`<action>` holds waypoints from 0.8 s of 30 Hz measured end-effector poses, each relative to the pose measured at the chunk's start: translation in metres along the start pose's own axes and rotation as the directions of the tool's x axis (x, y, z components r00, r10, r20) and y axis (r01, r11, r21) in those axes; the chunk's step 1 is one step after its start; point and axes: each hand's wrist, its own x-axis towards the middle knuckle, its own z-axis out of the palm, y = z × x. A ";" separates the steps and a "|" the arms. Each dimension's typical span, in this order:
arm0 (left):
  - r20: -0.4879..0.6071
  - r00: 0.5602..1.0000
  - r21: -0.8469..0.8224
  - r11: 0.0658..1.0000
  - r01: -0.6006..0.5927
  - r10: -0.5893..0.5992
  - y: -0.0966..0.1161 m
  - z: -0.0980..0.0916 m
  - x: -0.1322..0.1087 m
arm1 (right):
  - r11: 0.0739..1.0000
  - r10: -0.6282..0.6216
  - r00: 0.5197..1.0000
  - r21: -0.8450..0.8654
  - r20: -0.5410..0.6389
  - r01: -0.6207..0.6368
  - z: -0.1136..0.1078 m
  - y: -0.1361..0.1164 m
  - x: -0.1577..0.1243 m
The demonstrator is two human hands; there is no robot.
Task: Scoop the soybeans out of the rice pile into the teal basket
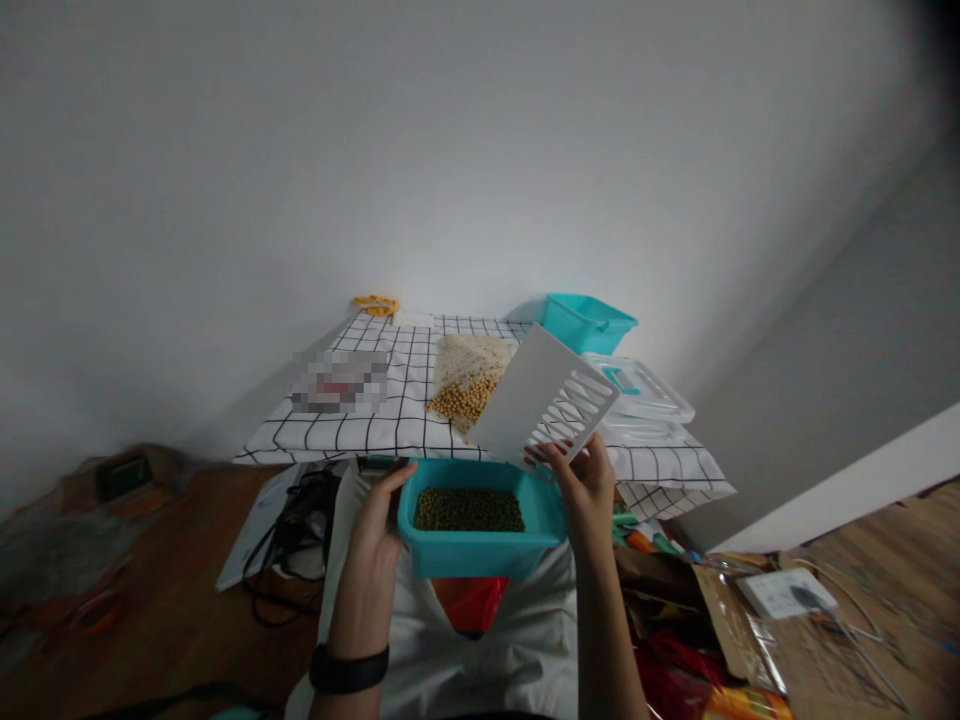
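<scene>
Close to my body, my left hand (375,535) grips the left end of a teal plastic bin (480,556), thumb over the rim. Small green beans (469,508), which look like mung beans, cover part of its bottom. My right hand (581,485) is closed on the slotted end of a white plastic panel (525,395), tilted above the bin's right rear side. Behind the panel, yellow soybeans (465,398) lie on a clear plastic bag (474,352), partly hidden by it.
A checked cloth (409,425) covers the table. At its back right stands another teal bin (589,325), with clear lids (641,388) in front. A yellow item (375,304) lies at the back left. Black cables (300,530) and a power strip (787,593) are lower down.
</scene>
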 end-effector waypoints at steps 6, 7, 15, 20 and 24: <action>-0.033 0.999 0.020 1.000 0.008 -0.007 0.001 0.002 -0.001 | 1.000 -0.018 1.000 0.000 0.015 0.018 0.005 -0.005 0.002; -0.034 0.999 0.024 1.000 0.007 -0.006 0.001 0.002 -0.001 | 1.000 -0.019 1.000 -0.002 0.019 0.019 0.006 -0.005 0.002; -0.045 0.999 0.046 0.999 0.003 0.000 0.002 0.000 0.001 | 0.999 -0.015 0.998 -0.032 0.062 0.017 0.002 -0.002 0.002; -0.049 0.999 0.045 0.999 0.005 -0.003 0.003 0.001 0.002 | 0.999 -0.027 0.998 -0.044 0.057 0.029 0.000 -0.002 0.002; -0.044 0.999 0.036 0.999 0.009 -0.007 0.002 0.001 0.001 | 0.998 -0.034 0.999 -0.056 0.038 0.036 0.000 0.000 0.003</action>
